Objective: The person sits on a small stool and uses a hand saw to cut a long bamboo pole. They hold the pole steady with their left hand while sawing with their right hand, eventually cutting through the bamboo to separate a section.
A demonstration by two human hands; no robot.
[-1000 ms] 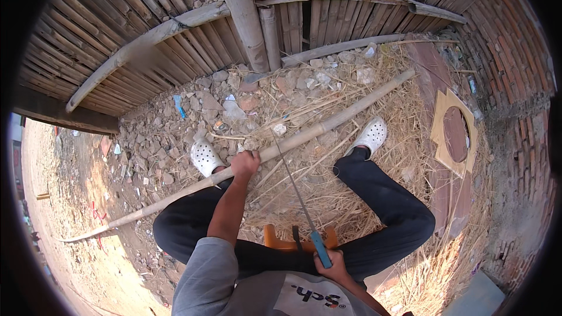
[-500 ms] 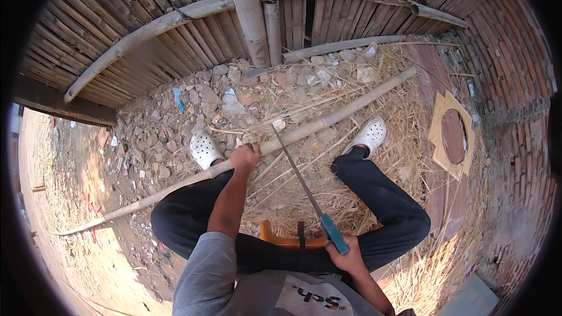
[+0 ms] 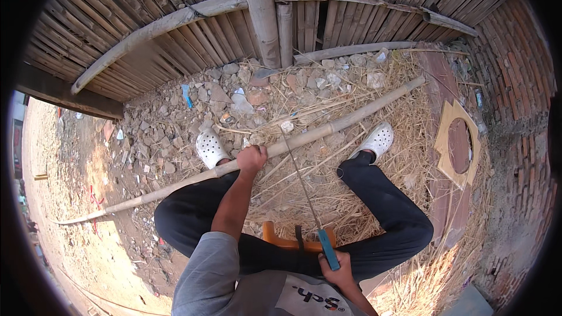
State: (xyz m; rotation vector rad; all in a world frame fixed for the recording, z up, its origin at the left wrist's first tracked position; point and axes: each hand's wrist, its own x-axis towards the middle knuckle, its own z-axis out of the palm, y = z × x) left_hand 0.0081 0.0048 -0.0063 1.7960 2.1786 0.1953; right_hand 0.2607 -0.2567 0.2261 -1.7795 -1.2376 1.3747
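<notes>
A long bamboo pole point(image 3: 351, 119) runs slantwise in front of me, from the far right down to the near left. My left hand point(image 3: 253, 158) is closed around it, close by my left shoe. In my right hand point(image 3: 338, 265), near my lap, is the teal handle of a hand saw point(image 3: 303, 182). Its thin blade reaches forward and crosses the pole just to the right of my left hand. How deep the teeth sit in the bamboo cannot be made out.
I sit low on an orange seat point(image 3: 281, 240), white clogs point(image 3: 377, 140) either side. Rubble point(image 3: 158, 134) and dry straw point(image 3: 404, 199) cover the ground. A bamboo slat wall point(image 3: 175, 47) stands ahead, a brick wall point(image 3: 515, 82) at right, beside a board with an oval hole point(image 3: 445, 164).
The saw has been drawn back toward my body, its handle now lower and slightly left. My left hand keeps its grip on the pole. The whole view has shifted a little.
</notes>
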